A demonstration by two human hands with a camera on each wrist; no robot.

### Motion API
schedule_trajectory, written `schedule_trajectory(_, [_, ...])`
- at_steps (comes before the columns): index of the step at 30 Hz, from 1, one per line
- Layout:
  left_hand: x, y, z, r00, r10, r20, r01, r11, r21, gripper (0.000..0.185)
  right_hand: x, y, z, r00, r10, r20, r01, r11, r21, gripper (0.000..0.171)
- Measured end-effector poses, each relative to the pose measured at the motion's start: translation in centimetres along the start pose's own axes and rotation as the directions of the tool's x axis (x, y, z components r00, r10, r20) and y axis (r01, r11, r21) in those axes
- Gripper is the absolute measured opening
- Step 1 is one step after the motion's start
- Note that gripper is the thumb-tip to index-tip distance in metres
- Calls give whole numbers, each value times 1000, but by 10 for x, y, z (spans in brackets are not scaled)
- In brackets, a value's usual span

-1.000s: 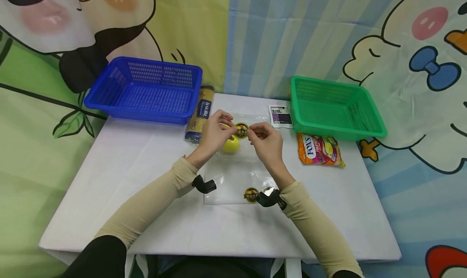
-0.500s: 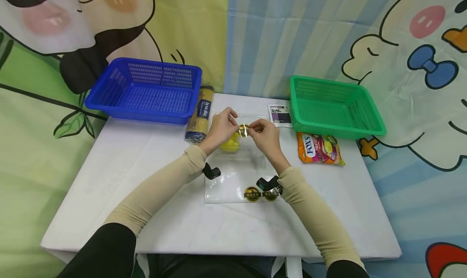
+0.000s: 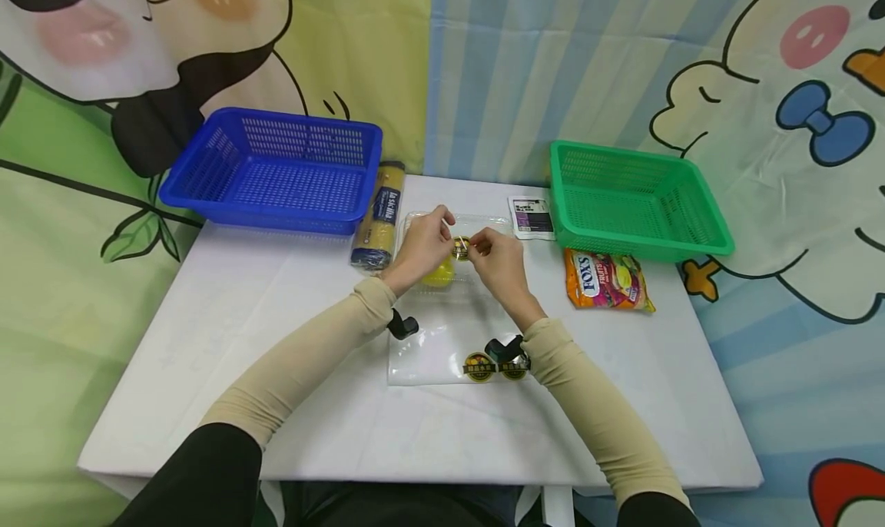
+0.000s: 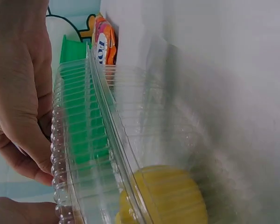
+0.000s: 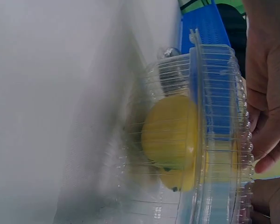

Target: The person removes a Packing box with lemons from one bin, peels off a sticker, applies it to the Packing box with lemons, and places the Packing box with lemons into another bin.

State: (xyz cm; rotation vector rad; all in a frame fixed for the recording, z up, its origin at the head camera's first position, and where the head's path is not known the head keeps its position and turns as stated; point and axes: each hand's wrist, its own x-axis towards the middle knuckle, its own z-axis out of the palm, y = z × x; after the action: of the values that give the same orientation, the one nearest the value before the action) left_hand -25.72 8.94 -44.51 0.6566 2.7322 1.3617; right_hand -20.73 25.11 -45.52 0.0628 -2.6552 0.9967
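A clear ribbed plastic clamshell box stands mid-table with its lid over yellow fruit. Above the lid in the head view is a round black-and-gold sticker. My left hand pinches the sticker's left side with thumb and fingertips. On its right side, the thumb and forefinger of my right hand pinch it too. Both wrist views show fingertips right at the lid's ribbed top, which partly hides them. Two similar stickers lie on a flat transparent plastic sheet nearer the body.
A blue basket stands at the back left, beside a long pack of spaghetti. At the back right are a green basket, an orange Fox's candy bag and a small white-and-black packet. White cloth covers the table.
Since a second ago, my left forearm has shifted right and my left hand has tilted over the box. The sticker bent between both hands half a second ago and now sits slightly lower.
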Motion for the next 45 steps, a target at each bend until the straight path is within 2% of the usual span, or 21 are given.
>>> schedule_trajectory(5, [1,3,0,998,34,47,-38,995,91,29,0,0,3,999,-46,0,46,996,-71,6])
schedule_trajectory(10, [2,4,2,996,46,73,-60,975,215,34,-1,0,4,996,-90,-5,89,989,-120,6])
schedule_trajectory(14, [2,0,5,997,71,31,-77,940,332,34,-4,1,4,996,-89,-29,84,986,-146,6])
schedule_trajectory(17, [-1,-5,2,989,143,-22,-121,901,418,31,-8,1,4,988,-113,-103,94,980,-174,5])
schedule_trajectory(19, [-6,-3,-4,971,234,-54,-189,883,430,29,-11,0,3,965,-180,-188,141,969,-204,5])
schedule_trajectory(21, [-13,2,-14,935,351,-59,-291,849,440,30,-14,-1,1,926,-274,-260,211,947,-244,8])
schedule_trajectory(23, [-22,10,-25,901,434,-9,-381,800,464,37,-18,-3,-1,889,-365,-276,286,915,-285,13])
schedule_trajectory(24, [-26,14,-30,895,444,39,-407,778,479,43,-20,-4,-2,881,-396,-258,315,899,-305,17])
schedule_trajectory(25, [-30,17,-33,895,433,102,-424,759,495,48,-21,-4,-2,884,-412,-221,329,884,-332,21])
schedule_trajectory(26, [-33,17,-34,901,395,180,-429,746,510,53,-23,-4,-2,901,-404,-156,329,873,-361,27])
schedule_trajectory(28, [-37,12,-30,908,273,318,-410,734,542,60,-26,-2,-1,942,-336,-3,303,854,-424,41])
schedule_trajectory(29, [-38,9,-26,904,207,373,-396,732,554,63,-28,-1,0,955,-288,73,288,842,-457,46])
schedule_trajectory(31, [-39,-3,-17,893,116,435,-374,729,573,69,-30,2,2,962,-188,197,264,818,-511,53])
schedule_trajectory(32, [-39,-9,-12,891,92,445,-367,722,587,72,-31,3,2,959,-143,243,254,811,-527,55])
schedule_trajectory(35, [-43,-20,-4,904,82,419,-353,695,627,77,-33,5,4,951,-89,295,244,803,-544,60])
schedule_trajectory(39, [-50,-27,1,929,106,353,-335,643,689,83,-35,8,5,953,-42,299,209,805,-555,67])
schedule_trajectory(45, [-55,-27,7,949,136,285,-310,571,760,93,-37,13,7,966,8,260,150,801,-580,74])
